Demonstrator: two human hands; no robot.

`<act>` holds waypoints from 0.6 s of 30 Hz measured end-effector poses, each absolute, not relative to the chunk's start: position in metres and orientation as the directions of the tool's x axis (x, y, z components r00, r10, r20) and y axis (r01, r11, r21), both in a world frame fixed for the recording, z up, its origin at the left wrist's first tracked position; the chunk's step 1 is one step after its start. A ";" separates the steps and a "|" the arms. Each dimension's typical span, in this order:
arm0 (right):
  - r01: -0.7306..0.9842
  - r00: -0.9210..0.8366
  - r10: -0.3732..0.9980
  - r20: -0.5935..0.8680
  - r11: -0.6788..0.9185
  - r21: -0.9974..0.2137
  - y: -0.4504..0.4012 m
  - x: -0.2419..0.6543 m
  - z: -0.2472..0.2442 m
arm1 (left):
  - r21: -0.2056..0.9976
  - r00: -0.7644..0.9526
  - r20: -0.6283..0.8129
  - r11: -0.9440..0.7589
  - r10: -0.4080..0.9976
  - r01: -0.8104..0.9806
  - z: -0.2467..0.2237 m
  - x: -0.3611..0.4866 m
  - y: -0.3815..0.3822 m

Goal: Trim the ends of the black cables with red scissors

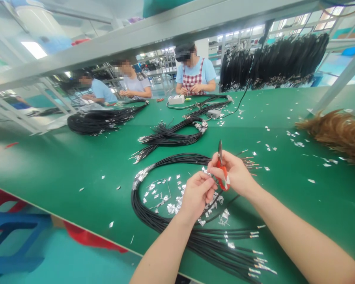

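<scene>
Nearest: blk cable bundle [140, 207] on grn table [106, 205], ends fanned betw. forearms, curving L round foil scraps [173, 208]. L hand [196, 193] fingers pinched tog., contents hidden, can't tell; R hand [235, 171], just beside, curled round red-handled snips [224, 177], blades up. Farther: 2nd cable bundle [176, 139], then co-worker [197, 77] in checked apron [193, 82] across table, head bent.

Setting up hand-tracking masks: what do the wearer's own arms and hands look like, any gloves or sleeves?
Left hand and right hand are both ungloved. Left forearm and right forearm are bare, with no sleeve, watch or bracelet in view. No rings visible, though some fingers are partly hidden.
</scene>
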State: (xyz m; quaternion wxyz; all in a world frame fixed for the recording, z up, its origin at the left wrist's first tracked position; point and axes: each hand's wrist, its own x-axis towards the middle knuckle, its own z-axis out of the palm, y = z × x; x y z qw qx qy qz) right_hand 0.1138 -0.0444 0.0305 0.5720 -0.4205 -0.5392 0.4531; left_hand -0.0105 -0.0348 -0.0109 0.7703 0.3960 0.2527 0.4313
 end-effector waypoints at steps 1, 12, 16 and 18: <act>-0.095 -0.022 0.971 0.236 0.233 -0.968 -0.044 0.114 0.030 | 0.815 0.530 -0.040 0.334 0.847 -0.473 -0.011 -0.012 -0.034; -0.307 0.009 0.985 0.174 0.168 -0.937 -0.046 0.114 0.020 | 0.817 0.578 -0.023 0.348 0.816 -0.460 -0.012 -0.016 -0.033; -0.202 0.144 0.970 0.198 0.224 -0.953 -0.046 0.111 0.014 | 0.913 0.365 0.028 0.124 0.931 -0.389 -0.015 -0.013 -0.033; -0.104 0.175 0.957 0.231 0.251 -0.962 -0.048 0.109 0.013 | 0.948 0.311 0.050 0.053 0.949 -0.313 -0.017 -0.012 -0.033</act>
